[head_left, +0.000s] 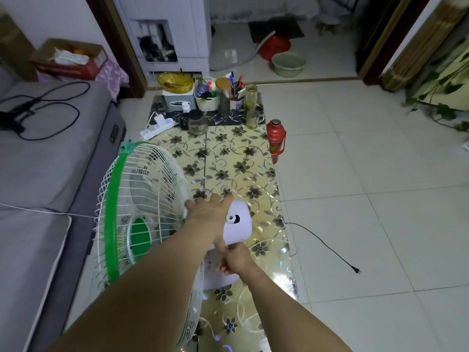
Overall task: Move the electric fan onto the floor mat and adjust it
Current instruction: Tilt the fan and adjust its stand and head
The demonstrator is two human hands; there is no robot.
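A person's left hand (208, 212) lies flat and spread on the white motor housing (238, 222) of a fan (137, 214), fingers pointing to 12 o'clock and closed around nothing, forearm stretched forward from 7 o'clock; the right hand (237, 259), just below at 5 o'clock, is curled and pinching something at the fan's white control panel (212, 262), though what it pinches cannot be told. The fan, its cage ringed in green, stands on the flowered mat (228, 158), its plug (356, 270) lying loose on the tiles at 3 o'clock, a red flask (275, 138) at the mat's edge at 1 o'clock; no writing is legible.
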